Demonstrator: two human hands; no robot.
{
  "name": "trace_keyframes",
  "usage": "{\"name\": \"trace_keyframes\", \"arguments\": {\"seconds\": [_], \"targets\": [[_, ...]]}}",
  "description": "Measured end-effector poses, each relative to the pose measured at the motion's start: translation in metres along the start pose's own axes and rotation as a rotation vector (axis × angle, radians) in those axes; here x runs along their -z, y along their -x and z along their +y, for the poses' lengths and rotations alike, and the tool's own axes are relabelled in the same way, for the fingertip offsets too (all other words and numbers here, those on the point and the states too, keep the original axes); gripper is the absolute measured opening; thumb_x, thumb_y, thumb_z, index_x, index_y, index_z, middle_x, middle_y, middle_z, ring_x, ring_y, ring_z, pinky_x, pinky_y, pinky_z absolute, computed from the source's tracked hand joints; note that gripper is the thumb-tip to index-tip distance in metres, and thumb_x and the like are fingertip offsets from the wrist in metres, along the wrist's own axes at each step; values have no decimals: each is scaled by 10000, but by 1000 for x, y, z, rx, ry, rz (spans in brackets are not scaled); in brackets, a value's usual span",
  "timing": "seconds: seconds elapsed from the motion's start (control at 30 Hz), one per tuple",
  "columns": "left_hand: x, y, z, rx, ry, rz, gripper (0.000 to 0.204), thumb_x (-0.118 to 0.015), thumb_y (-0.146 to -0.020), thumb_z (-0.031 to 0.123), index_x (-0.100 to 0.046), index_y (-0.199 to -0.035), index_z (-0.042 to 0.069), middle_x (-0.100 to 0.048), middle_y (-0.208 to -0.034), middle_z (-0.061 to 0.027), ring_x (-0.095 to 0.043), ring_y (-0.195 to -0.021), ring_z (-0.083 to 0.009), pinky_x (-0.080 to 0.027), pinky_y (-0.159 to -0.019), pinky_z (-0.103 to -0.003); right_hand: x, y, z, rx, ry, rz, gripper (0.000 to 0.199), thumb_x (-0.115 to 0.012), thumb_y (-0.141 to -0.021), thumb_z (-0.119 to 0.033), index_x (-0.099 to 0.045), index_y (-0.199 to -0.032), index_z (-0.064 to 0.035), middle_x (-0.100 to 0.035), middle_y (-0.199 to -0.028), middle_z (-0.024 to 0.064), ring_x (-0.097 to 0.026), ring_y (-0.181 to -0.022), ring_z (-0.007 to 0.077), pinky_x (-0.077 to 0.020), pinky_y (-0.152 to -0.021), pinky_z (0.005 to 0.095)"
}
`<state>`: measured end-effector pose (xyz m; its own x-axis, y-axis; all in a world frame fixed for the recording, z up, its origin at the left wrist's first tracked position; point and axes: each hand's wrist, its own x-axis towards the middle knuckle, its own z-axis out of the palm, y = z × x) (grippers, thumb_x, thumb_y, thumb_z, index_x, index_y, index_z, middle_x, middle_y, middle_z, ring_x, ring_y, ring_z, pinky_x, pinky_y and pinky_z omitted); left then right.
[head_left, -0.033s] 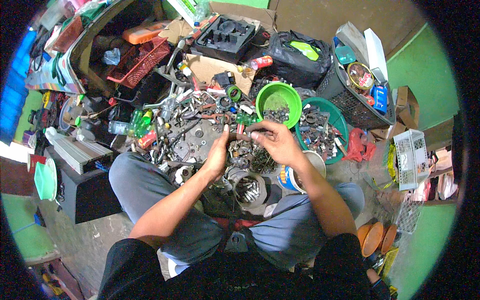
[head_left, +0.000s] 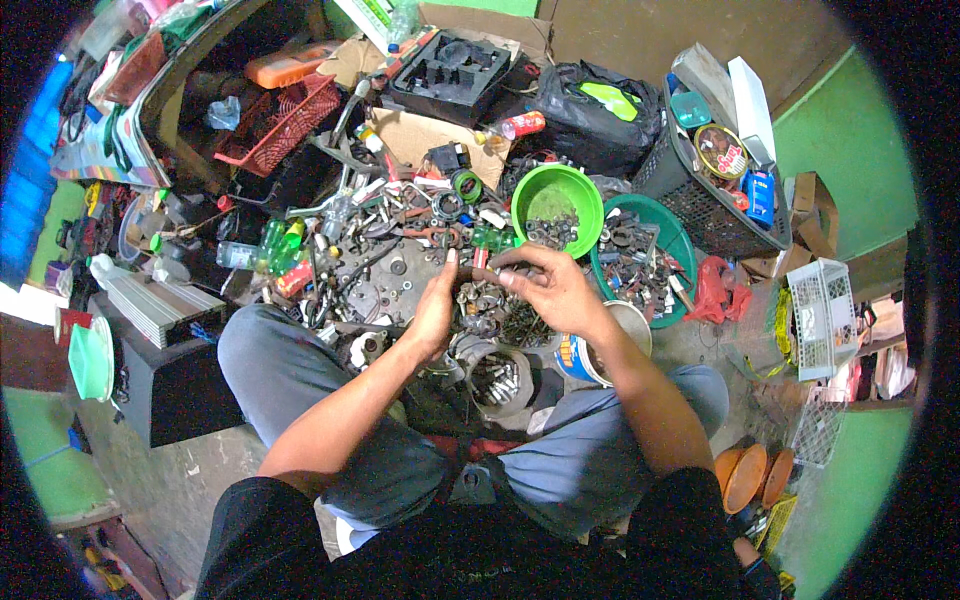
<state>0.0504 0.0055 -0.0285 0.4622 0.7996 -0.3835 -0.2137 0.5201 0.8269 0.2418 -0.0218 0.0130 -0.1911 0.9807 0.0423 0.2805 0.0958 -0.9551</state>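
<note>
Metal scrap (head_left: pixel 400 270) covers the floor; the left hand (head_left: pixel 432 310) and right hand (head_left: pixel 550 290) pinch a small part (head_left: pixel 478 265) between them, beside the green bowl (head_left: pixel 585 195), apparently sorting.

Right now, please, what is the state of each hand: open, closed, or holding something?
Left hand: fingers together, tips at a small metal part; grip cannot be told.
Right hand: fingers curled, pinching the same small part over the pile of metal hardware.

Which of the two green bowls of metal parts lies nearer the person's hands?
The bright lime-green bowl, just above the right hand; the darker teal-green bowl sits farther to the right.
</note>
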Motion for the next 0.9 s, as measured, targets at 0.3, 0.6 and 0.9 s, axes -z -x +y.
{"name": "trace_keyframes", "arguments": {"seconds": [0.3, 0.6, 0.9], "targets": [[5, -6, -12, -158, -298, 4, 727, -181, -1010, 562, -630, -1073, -6, -651, -973, -106, -576, -913, -202, -427, -887, -345, -5, 11, -11, 84, 233, -73, 258, -777, -768, -162, -696, -987, -54, -636, -947, 91, -616, -883, 193, -491, -692, 309], [5, 1, -8, -148, -537, -59, 696, -231, -1018, 536, -614, -1081, -41, -650, -976, -127, -565, -914, -191, -430, -859, -345, 0, 11, -10, -84, 106, -243, 237, -765, -786, -112, -642, -961, -9, -608, -921, 45, -594, -846, 116, -510, -681, 272], [-2, 3, 1, -165, -493, -190, 553, -432, -1005, 424, -587, -1199, -70, -643, -1155, -154, -587, -1073, -213, -414, -986, -331, 0, 11, -5, -48, 104, -258, 438, -779, -781, -191, -605, -1136, -3, -647, -1022, 114, -614, -911, 186, -499, -778, 334]]}}
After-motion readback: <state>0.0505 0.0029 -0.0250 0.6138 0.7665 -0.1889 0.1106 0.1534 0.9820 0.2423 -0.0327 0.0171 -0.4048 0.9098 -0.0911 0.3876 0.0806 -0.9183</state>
